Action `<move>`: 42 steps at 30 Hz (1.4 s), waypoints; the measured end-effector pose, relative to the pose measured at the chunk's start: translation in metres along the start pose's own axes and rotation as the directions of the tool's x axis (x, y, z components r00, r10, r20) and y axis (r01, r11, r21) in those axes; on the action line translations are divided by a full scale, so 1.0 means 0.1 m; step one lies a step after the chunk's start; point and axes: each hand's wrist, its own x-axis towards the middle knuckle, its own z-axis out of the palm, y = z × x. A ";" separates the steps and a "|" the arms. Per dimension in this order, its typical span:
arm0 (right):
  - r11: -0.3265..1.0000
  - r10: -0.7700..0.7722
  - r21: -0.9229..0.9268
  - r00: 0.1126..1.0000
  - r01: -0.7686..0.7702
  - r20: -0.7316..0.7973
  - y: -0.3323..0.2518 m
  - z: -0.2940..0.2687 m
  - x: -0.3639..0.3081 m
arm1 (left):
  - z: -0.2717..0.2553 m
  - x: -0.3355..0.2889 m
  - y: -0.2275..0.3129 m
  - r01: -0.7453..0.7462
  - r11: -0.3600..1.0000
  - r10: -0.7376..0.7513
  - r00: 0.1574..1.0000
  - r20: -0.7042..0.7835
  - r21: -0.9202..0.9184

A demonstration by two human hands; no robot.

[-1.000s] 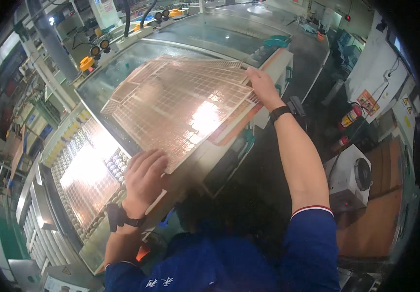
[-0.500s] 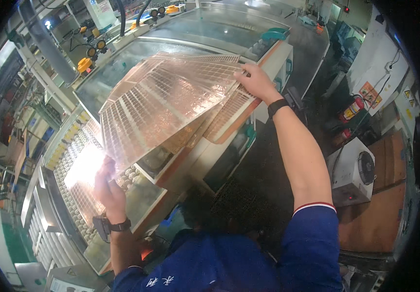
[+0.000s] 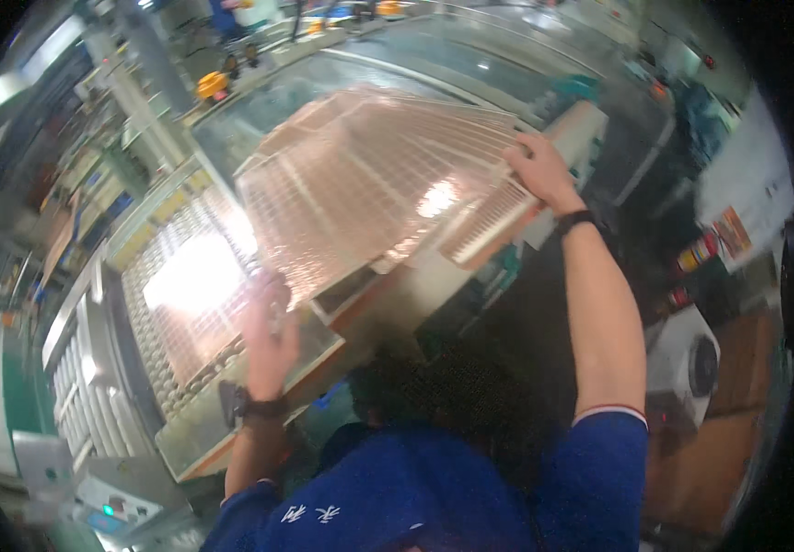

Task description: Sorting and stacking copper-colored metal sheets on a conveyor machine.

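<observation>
While the right hand holds the right corner of a copper-coloured gridded sheet with its fingers curled in, the left hand is at the near-left corner, too blurred to tell whether it grips or only touches. Taking the middle of the view as the clock's centre, the sheet lies toward twelve, above a glass-topped machine, with the right hand at two and the left hand between eight and nine. Another gridded edge shows under the sheet, toward two o'clock, just beside the right hand. At nine, a second copper-coloured panel lies on a bed of rollers, glaring brightly. An orange knob stands between ten and eleven, a red fire extinguisher at three, and a white box between three and four. Dark bands circle both wrists
</observation>
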 end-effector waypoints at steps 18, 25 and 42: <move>0.995 0.096 0.027 0.990 -0.099 0.107 0.16 -0.03 0.03 | -0.04 -0.11 0.04 0.202 0.961 -0.212 0.977 -0.032 -0.190; 0.995 0.095 -0.003 0.990 -0.095 0.103 0.18 0.05 0.07 | -0.11 -0.16 0.08 0.442 0.796 -0.443 0.891 0.100 -0.413; 0.986 0.070 -0.142 0.989 -0.089 -0.133 -0.19 0.13 0.02 | -0.03 -0.21 -0.55 0.379 0.925 -0.374 0.902 0.217 0.018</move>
